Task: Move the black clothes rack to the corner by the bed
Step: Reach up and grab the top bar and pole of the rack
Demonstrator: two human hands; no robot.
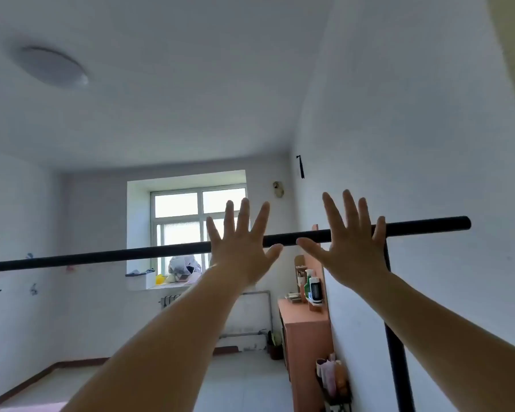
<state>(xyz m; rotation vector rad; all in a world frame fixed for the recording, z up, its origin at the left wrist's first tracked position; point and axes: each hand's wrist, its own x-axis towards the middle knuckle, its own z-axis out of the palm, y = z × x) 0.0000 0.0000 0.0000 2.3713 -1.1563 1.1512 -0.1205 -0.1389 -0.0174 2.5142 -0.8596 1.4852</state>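
While both my arms reach up and forward, my left hand (240, 248) and my right hand (354, 248) are spread flat, fingers splayed apart and clamped on nothing. Both palms face away from me, in front of the top bar of the black clothes rack (131, 254); whether they touch the bar I cannot tell. That bar crosses the frame from the left edge, at mid-height, rising slightly to its capped end at the right. The rack's upright post (397, 367) drops from under my right hand down to the lower right of the frame, close against the white wall (428, 144) on the right.

Centre frame, behind my left hand, stands a window (185, 215) with items heaped on its sill. A radiator (168, 300) sits below it. Lower right of centre, an orange cabinet (306, 337) stands against the right wall with bottles on top. A round ceiling lamp (52, 66) occupies the upper left. The floor (244, 379) at the bottom centre is pale tile.
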